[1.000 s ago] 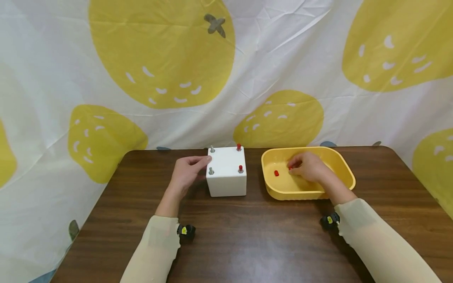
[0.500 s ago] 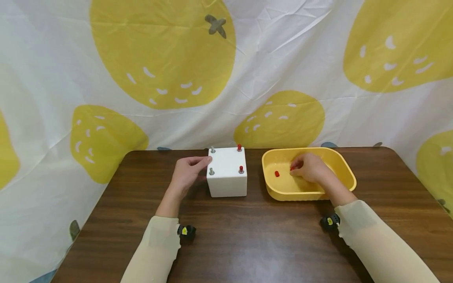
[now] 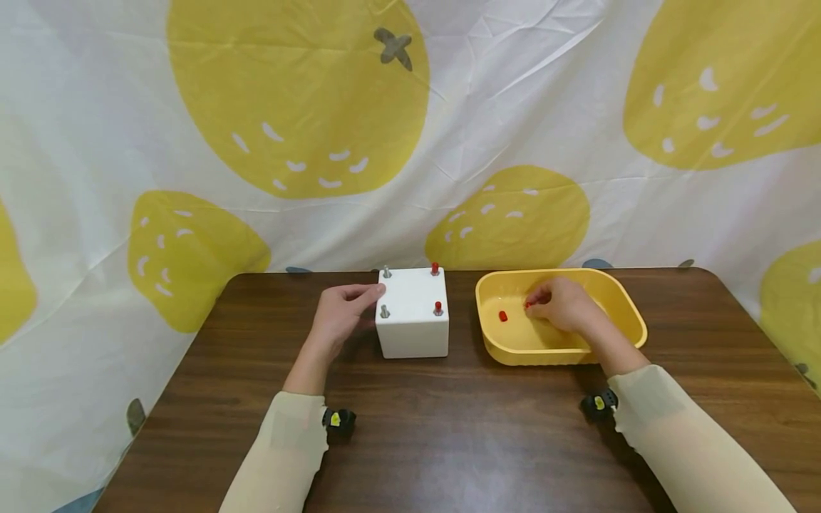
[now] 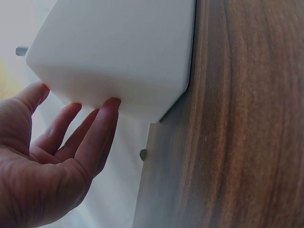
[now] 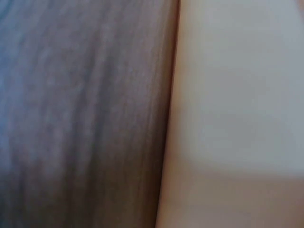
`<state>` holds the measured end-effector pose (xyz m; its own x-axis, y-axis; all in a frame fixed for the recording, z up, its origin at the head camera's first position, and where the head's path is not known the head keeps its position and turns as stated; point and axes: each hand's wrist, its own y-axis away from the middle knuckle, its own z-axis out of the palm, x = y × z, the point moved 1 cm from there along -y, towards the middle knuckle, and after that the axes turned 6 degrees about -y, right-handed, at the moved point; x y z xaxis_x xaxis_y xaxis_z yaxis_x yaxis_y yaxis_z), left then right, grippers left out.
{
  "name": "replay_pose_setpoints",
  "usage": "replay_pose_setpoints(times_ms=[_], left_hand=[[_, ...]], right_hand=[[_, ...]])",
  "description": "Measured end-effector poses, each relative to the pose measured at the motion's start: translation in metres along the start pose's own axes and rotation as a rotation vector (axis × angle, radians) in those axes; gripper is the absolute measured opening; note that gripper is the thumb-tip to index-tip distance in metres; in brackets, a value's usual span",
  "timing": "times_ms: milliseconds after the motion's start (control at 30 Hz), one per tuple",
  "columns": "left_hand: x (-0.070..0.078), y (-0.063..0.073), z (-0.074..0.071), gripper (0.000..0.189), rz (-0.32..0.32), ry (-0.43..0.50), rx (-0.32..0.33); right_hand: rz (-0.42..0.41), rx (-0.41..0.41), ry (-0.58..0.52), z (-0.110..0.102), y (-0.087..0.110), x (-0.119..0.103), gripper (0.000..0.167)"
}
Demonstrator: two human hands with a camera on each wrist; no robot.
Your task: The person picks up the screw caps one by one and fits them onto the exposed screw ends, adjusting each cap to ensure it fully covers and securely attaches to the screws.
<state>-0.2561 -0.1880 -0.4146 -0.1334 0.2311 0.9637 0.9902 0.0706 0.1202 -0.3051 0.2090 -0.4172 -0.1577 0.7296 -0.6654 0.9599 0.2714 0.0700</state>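
A white box (image 3: 412, 338) stands on the table with metal bolts upright at its top corners. The two left bolts, one of them the near bolt (image 3: 385, 311), are bare; the two right ones carry red caps, such as the near cap (image 3: 438, 307). My left hand (image 3: 340, 313) steadies the box's left side. In the left wrist view its fingertips (image 4: 113, 103) touch the box, loosely bent. Inside the yellow tray (image 3: 551, 358), my right hand (image 3: 561, 305) pinches a small red cap (image 3: 528, 305), mostly hidden by the fingers. Another red cap (image 3: 503, 315) lies left of it.
Both things stand towards the back of the brown wooden table (image 3: 449, 427), with a gap between box and tray. A fruit-print cloth (image 3: 513, 128) hangs right behind. The right wrist view is filled by the blurred tray wall (image 5: 237, 95) and table.
The right hand stays in the tray, its fingers shifting very slightly about the red cap. The left hand keeps its place on the box. The head view has drifted a little.
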Motion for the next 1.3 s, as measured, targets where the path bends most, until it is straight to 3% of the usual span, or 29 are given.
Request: replay_pose_setpoints(times_ms=[733, 1067, 1300], left_hand=[[0.000, 0.000, -0.001, 0.044, 0.003, -0.017, -0.004], [0.001, -0.001, -0.001, 0.044, -0.002, -0.011, -0.005], [0.001, -0.002, -0.001, 0.045, -0.002, -0.024, -0.002]], right_hand=[[-0.093, 0.088, -0.132, -0.007, 0.002, -0.007, 0.016], [-0.118, 0.098, -0.199, -0.009, 0.006, -0.017, 0.027], [-0.137, 0.109, -0.244, -0.010, 0.009, -0.023, 0.025]])
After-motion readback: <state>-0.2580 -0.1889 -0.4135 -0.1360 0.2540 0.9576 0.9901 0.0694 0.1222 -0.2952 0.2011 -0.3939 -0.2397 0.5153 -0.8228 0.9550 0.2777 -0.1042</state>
